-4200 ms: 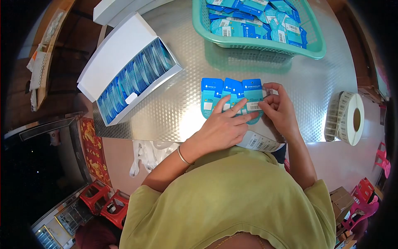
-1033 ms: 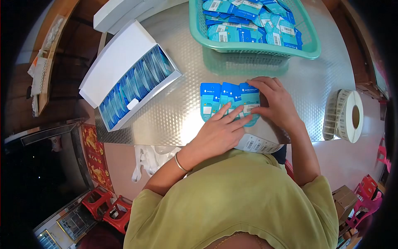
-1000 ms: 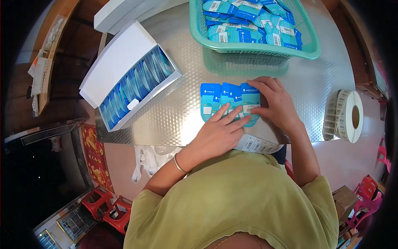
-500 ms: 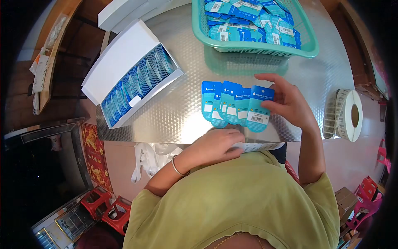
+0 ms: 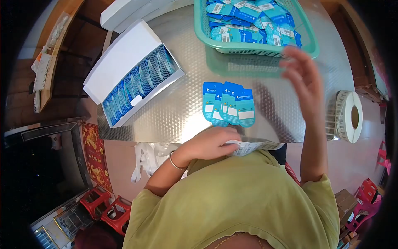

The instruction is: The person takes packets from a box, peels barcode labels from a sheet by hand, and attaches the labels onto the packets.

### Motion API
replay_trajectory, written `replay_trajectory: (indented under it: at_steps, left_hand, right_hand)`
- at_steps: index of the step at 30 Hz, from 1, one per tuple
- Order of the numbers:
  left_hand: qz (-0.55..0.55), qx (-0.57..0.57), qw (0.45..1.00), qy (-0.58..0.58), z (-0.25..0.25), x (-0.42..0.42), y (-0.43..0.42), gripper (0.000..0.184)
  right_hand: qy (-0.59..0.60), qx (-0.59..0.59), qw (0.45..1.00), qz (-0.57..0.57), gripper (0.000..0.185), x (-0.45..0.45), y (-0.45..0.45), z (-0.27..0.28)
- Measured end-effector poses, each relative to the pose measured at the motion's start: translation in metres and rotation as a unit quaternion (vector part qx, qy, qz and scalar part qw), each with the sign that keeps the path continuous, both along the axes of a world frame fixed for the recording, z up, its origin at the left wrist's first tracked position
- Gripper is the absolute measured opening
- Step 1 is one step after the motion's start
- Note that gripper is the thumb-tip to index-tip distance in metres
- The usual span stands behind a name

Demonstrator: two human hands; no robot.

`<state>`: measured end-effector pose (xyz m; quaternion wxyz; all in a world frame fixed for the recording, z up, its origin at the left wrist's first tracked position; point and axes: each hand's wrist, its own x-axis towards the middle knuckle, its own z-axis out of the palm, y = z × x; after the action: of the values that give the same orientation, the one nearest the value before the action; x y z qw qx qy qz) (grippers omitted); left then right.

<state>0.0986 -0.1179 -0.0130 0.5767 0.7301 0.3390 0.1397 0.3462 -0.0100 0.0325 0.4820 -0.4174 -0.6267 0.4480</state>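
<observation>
My right hand (image 5: 304,76) is raised just in front of the green basket (image 5: 257,48), slightly blurred, with fingers apart and nothing visible in them. Inside the basket lies a heap of blue and teal cards with barcode labels; one card (image 5: 278,16) there is blurred. My left hand (image 5: 213,143) rests at the table's front edge, fingers closed on a strip of barcode labels (image 5: 244,148) that runs rightward against my shirt. Beyond that hand, several overlapping blue cards (image 5: 244,108) lie fanned on the metal table, their label boxes blank white.
An open white box (image 5: 124,62) packed with upright blue cards stands at the left. Another white box (image 5: 124,16) sits behind it. The roll of barcode labels (image 5: 349,116) stands at the table's right edge. Red stools (image 5: 114,211) are on the floor, lower left.
The rightmost card, labelled with a barcode, has left the fan. My right hand has moved up toward the basket and opened. More barcode labels now show beside my left hand.
</observation>
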Motion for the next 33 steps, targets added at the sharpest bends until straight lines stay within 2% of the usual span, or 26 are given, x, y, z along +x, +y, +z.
replay_trajectory:
  at_steps: [2, 5, 7, 8, 10, 14, 22, 29, 33]
  left_hand:
    - [0.015, -0.084, 0.996, -0.027, -0.001, -0.003, 0.003, 0.016]
    - [0.048, -0.191, 0.979, -0.048, -0.002, -0.008, 0.005, 0.024]
    - [0.109, -0.28, 0.942, -0.153, -0.001, -0.006, 0.002, 0.027]
    - [0.139, -0.323, 0.914, -0.204, 0.0, -0.005, 0.001, 0.029]
    - [0.162, -0.359, 0.892, -0.223, 0.002, -0.005, 0.0, 0.032]
    - [0.176, -0.406, 0.855, -0.271, -0.011, -0.011, -0.002, 0.033]
    - [0.204, -0.405, 0.844, -0.287, -0.014, -0.005, -0.004, 0.035]
    - [0.194, -0.386, 0.869, -0.241, -0.009, -0.006, -0.002, 0.034]
    - [0.191, -0.395, 0.863, -0.252, -0.011, -0.008, -0.002, 0.032]
  right_hand:
    - [-0.121, -0.082, 0.975, 0.166, 0.047, -0.001, -0.02, 0.007]
    - [-0.144, -0.035, 0.937, 0.317, 0.051, -0.014, -0.04, 0.003]
    - [-0.141, -0.022, 0.912, 0.385, 0.051, -0.02, -0.046, -0.004]
    - [-0.136, -0.035, 0.914, 0.38, 0.05, -0.022, -0.048, -0.005]
    - [-0.127, -0.065, 0.918, 0.37, 0.047, -0.025, -0.052, -0.006]
    - [-0.101, -0.006, 0.935, 0.341, 0.042, -0.026, -0.056, -0.018]
    - [-0.145, 0.036, 0.947, 0.284, 0.042, -0.03, -0.059, -0.015]
    - [-0.164, 0.044, 0.937, 0.307, 0.041, -0.03, -0.062, -0.02]
    - [-0.158, 0.065, 0.939, 0.298, 0.036, -0.027, -0.061, -0.019]
